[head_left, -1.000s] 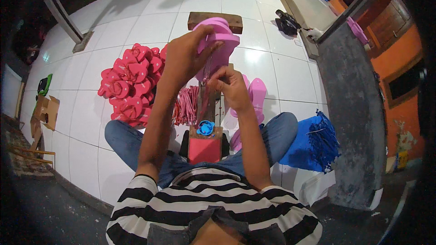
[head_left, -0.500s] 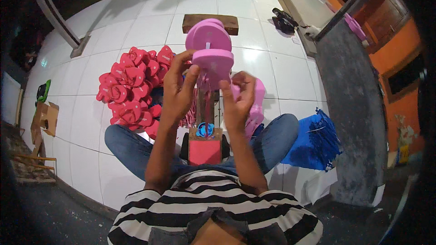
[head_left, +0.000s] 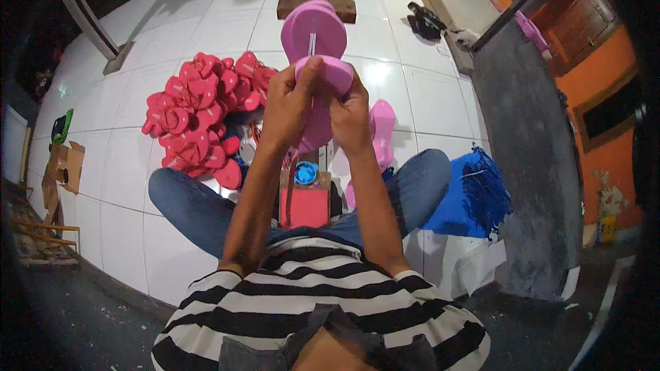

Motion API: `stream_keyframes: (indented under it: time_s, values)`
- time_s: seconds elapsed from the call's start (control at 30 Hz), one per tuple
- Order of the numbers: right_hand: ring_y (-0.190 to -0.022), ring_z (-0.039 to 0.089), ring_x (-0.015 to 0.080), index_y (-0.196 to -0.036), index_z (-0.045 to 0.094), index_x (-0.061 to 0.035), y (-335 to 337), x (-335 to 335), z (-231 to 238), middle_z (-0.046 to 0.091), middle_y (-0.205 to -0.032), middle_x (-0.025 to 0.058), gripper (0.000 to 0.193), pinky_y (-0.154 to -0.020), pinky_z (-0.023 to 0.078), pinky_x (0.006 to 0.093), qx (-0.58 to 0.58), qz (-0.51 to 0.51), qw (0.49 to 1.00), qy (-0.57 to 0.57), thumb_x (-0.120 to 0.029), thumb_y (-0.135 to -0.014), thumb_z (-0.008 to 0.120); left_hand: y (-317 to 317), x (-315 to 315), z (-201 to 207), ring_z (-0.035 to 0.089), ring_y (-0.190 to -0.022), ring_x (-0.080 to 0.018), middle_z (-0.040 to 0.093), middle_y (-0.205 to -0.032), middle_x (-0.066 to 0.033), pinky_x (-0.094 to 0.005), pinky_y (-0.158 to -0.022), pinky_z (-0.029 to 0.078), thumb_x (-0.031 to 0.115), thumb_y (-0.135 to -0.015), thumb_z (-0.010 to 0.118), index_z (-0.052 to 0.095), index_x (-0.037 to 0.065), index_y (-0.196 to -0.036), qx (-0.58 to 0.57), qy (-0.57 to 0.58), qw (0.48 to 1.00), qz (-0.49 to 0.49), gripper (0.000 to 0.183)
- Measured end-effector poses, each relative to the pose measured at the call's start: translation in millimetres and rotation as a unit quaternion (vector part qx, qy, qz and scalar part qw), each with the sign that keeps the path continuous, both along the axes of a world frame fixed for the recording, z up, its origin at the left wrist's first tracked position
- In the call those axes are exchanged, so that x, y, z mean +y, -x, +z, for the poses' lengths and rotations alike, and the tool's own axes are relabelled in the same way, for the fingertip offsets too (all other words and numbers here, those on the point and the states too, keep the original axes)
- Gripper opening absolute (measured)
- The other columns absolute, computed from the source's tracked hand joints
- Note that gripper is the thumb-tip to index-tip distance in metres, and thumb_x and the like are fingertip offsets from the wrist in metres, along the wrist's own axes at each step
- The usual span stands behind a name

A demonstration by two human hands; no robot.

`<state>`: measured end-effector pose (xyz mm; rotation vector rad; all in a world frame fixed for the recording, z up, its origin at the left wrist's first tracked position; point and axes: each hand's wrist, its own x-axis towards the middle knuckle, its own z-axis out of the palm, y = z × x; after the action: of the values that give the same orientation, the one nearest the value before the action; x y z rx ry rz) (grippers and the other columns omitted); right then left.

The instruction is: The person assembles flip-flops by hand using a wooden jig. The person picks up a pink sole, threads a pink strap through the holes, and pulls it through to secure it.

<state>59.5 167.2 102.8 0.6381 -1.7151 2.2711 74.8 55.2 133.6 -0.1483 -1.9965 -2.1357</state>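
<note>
Both my hands are raised over the middle of the floor, closed on a pink flip-flop sole (head_left: 334, 73). My left hand (head_left: 292, 102) grips its left side with the thumb on top. My right hand (head_left: 350, 113) grips its right side, some fingers hidden beneath. Just beyond it are the rounded ends of more pink soles (head_left: 313, 33), with a thin pale strip standing up from them; whether they join the held one is hidden. Below my hands, between my knees, a small blue dish (head_left: 306, 172) sits on a wooden block behind a red pad (head_left: 304, 207).
A heap of red flip-flops (head_left: 199, 113) lies to the left. Pink soles (head_left: 382, 130) are on the tiles to the right. Blue straps (head_left: 474, 192) are piled beside my right knee. A wooden beam (head_left: 340, 10) lies ahead, a black bag (head_left: 426, 22) far right, cardboard (head_left: 67, 165) far left.
My right hand has closed in on the pink sole from a looser, more open pose. My left thumb has moved onto its top, and both hands are closer together.
</note>
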Motion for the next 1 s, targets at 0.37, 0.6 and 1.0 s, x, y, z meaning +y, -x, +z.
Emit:
stream_keyframes:
  time_s: [0.37,0.6,1.0]
  values:
    - [-0.103,0.057,0.0177,-0.113,0.057,-0.0017,-12,1,-3,0.062,-0.109,0.0086,0.037,-0.092,0.046,0.0339,-0.019,0.090,0.995,0.027,0.004,-0.077,0.062,-23,-9,-6,0.060,-0.080,-0.0128,0.067,-0.086,-0.0098,-0.0277,-0.075,0.048,0.028,-0.087,0.061,0.063,-0.005,-0.099,0.056,0.076,0.995,0.012,0.035]
    - [-0.101,0.058,0.0171,-0.113,0.055,-0.0010,-16,0,-4,0.062,-0.104,0.0098,0.044,-0.091,0.047,0.0328,-0.091,0.043,0.994,0.036,0.013,-0.070,0.053,-15,-3,3,0.060,-0.081,-0.0117,0.067,-0.090,-0.0080,-0.0245,-0.073,0.047,0.017,-0.087,0.060,0.063,-0.005,-0.098,0.061,0.058,0.996,0.026,0.025]
    - [-0.111,0.056,0.0307,-0.116,0.057,-0.0053,-50,7,-22,0.059,-0.119,0.0168,0.039,-0.095,0.045,0.0405,0.040,0.055,0.998,0.006,-0.004,-0.079,0.068,-56,-17,-24,0.066,-0.074,-0.0211,0.067,-0.083,-0.0115,-0.0311,-0.070,0.050,0.039,-0.076,0.073,0.065,-0.002,-0.095,0.042,0.061,0.994,-0.082,0.046]
